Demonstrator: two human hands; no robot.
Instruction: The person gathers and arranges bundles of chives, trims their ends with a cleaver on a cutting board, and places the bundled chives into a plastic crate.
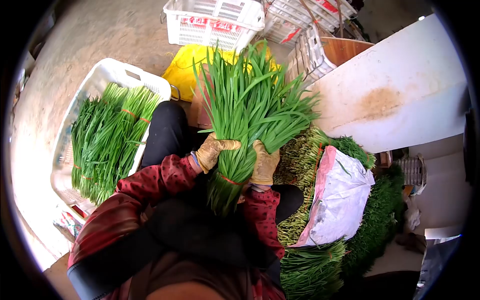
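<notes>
A thick bunch of garlic chives (245,110) stands upright over my lap, its green leaves fanning out away from me. My left hand (212,151), in a soiled yellowish glove, wraps the bunch from the left side. From the right, my right hand (265,162) grips it in a similar glove, the thumb pressed against the leaves. Below both hands a red band (231,179) circles the bunch near its lower, darker end. Part of each hand's fingers is hidden behind the leaves.
On the left a white plastic crate (65,127) holds several banded chive bunches (107,135). To the right lie stacked chives (292,200), partly under a white sack (340,195). A pale board (395,95) slants at upper right. Beyond are a yellow sack (182,67) and another white crate (215,25).
</notes>
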